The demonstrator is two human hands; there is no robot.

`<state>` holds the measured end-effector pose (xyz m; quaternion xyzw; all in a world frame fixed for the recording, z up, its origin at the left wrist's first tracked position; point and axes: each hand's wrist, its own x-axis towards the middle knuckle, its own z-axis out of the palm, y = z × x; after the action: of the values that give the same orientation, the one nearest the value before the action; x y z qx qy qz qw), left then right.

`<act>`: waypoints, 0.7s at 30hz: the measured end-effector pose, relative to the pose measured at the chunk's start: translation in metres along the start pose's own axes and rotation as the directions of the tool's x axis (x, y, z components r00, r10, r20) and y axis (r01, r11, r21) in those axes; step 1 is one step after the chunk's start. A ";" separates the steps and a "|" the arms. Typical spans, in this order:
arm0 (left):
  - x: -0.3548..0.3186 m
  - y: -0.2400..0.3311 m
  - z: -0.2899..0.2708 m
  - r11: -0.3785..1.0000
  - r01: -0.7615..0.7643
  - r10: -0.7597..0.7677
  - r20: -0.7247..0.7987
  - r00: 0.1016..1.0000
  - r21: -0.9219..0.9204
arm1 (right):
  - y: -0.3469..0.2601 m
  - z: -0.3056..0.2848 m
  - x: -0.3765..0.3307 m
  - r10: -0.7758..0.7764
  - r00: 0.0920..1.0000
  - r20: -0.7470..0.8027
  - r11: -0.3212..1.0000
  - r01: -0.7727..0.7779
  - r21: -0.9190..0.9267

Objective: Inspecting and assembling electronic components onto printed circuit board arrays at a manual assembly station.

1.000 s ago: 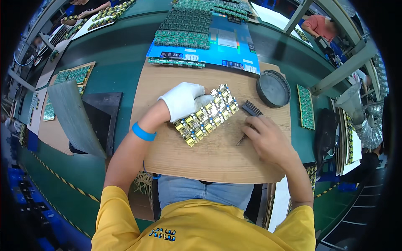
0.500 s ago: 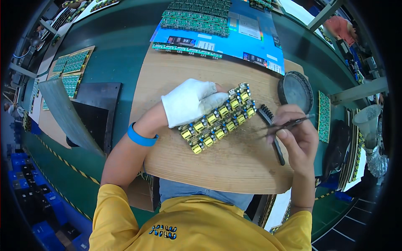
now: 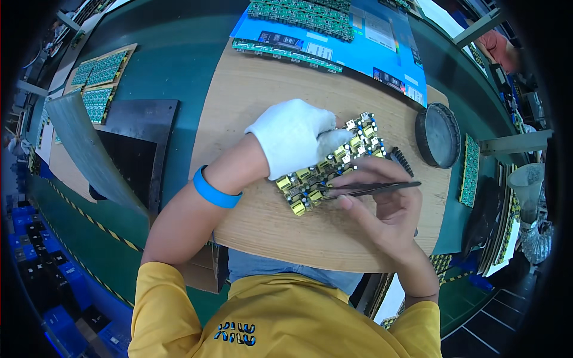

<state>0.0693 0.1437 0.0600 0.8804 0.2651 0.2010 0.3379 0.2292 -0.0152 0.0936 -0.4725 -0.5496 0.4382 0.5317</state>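
My left hand (image 3: 295, 137), in a white glove with bare fingertip showing, grips the upper edge of a circuit board panel (image 3: 305, 177). The panel lies slanted above the wooden board and carries rows of yellow transformers and small capacitors. My bare right hand (image 3: 391, 209) pinches dark tweezers (image 3: 388, 188), their tips pointing left at the panel's lower rows. Whether the tips touch a part cannot be made out. Just behind the right fingers a black brush (image 3: 401, 160) lies partly hidden.
The wooden work board (image 3: 280, 241) lies beneath. A round dark dish (image 3: 439, 136) stands at the right. Several green circuit boards (image 3: 304, 18) rest on a blue printed sheet (image 3: 364, 59) at the back. Further boards (image 3: 101, 74) and a dark metal plate (image 3: 143, 128) lie left.
My right hand has moved left with the tweezers, from beside the brush to over the panel. The view has shifted slightly; my left hand keeps its grip.
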 end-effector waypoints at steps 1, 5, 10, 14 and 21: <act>0.000 0.000 0.000 0.999 -0.006 0.007 -0.025 1.000 0.036 | 0.001 0.001 0.002 0.015 1.000 0.023 0.997 -0.013 -0.080; -0.001 0.002 -0.005 0.991 0.018 -0.011 -0.054 0.998 0.132 | 0.007 0.007 0.007 0.037 0.997 0.066 0.974 -0.022 -0.224; 0.000 -0.001 -0.014 0.988 0.012 0.006 -0.118 0.993 0.155 | 0.013 0.013 0.010 -0.101 0.993 0.059 0.939 0.115 -0.325; 0.002 -0.005 -0.012 0.992 0.032 -0.019 -0.102 0.995 0.120 | 0.013 0.018 0.009 -0.130 0.986 0.106 0.880 0.164 -0.447; 0.002 -0.008 -0.007 0.990 0.048 -0.035 -0.101 0.994 0.134 | 0.019 0.025 0.013 -0.131 0.980 0.147 0.836 0.189 -0.515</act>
<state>0.0642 0.1535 0.0597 0.8848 0.3126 0.2184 0.2678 0.2058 0.0009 0.0762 -0.5284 -0.7135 0.2494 0.3867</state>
